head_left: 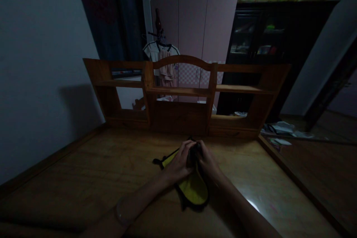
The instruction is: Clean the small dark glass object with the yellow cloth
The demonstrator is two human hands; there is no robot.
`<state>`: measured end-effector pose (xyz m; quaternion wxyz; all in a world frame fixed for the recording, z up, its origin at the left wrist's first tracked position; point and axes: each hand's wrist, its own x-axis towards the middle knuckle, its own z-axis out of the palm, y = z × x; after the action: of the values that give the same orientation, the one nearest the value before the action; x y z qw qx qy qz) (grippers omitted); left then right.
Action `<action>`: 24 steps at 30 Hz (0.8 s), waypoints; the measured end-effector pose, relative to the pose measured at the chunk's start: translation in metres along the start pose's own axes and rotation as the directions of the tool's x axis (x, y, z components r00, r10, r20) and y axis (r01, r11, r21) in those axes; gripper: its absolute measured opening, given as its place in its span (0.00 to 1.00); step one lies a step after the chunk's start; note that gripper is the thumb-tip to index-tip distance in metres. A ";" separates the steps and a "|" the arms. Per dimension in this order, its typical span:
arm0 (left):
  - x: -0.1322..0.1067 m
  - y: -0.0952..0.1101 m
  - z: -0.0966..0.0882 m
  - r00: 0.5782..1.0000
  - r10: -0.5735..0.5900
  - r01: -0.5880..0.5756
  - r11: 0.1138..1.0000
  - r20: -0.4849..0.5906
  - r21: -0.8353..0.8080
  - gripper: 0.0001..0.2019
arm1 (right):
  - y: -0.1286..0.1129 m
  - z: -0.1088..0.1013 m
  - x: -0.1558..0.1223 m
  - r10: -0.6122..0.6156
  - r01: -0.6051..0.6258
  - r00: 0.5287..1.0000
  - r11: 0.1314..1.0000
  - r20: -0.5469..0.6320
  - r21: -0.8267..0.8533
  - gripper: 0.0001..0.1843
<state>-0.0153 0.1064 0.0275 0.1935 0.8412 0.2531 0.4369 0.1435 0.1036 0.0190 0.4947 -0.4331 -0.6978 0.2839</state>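
A yellow fabric piece with black edging lies on the wooden surface. It looks like a flat pouch, but its exact kind does not show in the dim light. A thin black tab sticks out at its left end. My left hand is closed over its upper middle, with bent fingers. Opposite it, my right hand is closed on the same dark bunched part. Both sets of fingertips meet there, and what exactly lies between them is hidden. A bracelet circles my left wrist.
A wooden shelf unit stands along the far edge of the surface. A pale wall borders the left side. Behind are a pink wardrobe, clothes on a rack and a dark cabinet. Clutter lies at the right.
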 end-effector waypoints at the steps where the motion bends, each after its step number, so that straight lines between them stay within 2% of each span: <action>1: 0.000 -0.001 0.000 1.000 -0.003 0.003 1.000 -0.005 0.003 0.37 | 0.000 0.001 0.001 -0.006 0.006 1.000 1.000 -0.006 0.008 0.15; 4: -0.001 0.000 0.000 0.999 0.001 0.000 1.000 -0.034 0.006 0.37 | -0.001 0.000 0.003 -0.025 0.026 1.000 0.998 -0.011 0.060 0.18; 6: -0.001 0.001 -0.001 0.999 0.003 -0.003 1.000 -0.053 0.006 0.37 | -0.002 -0.003 0.005 0.002 -0.004 1.000 0.989 0.014 0.149 0.22; 9: -0.001 0.005 -0.004 0.998 0.002 -0.002 1.000 -0.067 0.013 0.36 | -0.002 -0.005 0.007 0.112 -0.136 0.989 0.938 0.093 0.319 0.27; 12: -0.003 0.007 -0.005 0.999 0.041 -0.041 0.999 -0.026 0.026 0.37 | 0.000 -0.004 0.006 0.223 -0.259 0.966 0.869 0.135 0.422 0.28; 17: -0.008 0.004 -0.004 0.987 0.135 -0.142 0.985 0.083 0.094 0.36 | -0.003 -0.005 0.004 0.298 -0.331 0.944 0.844 0.143 0.422 0.28; 24: -0.007 0.004 -0.010 0.984 0.153 -0.159 0.985 0.096 0.069 0.37 | -0.008 -0.004 0.008 0.262 -0.283 0.959 0.890 0.108 0.358 0.27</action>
<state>-0.0265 0.1000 0.0304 0.1376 0.8841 0.1939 0.4023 0.1439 0.1065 0.0308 0.5026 -0.4173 -0.5778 0.4893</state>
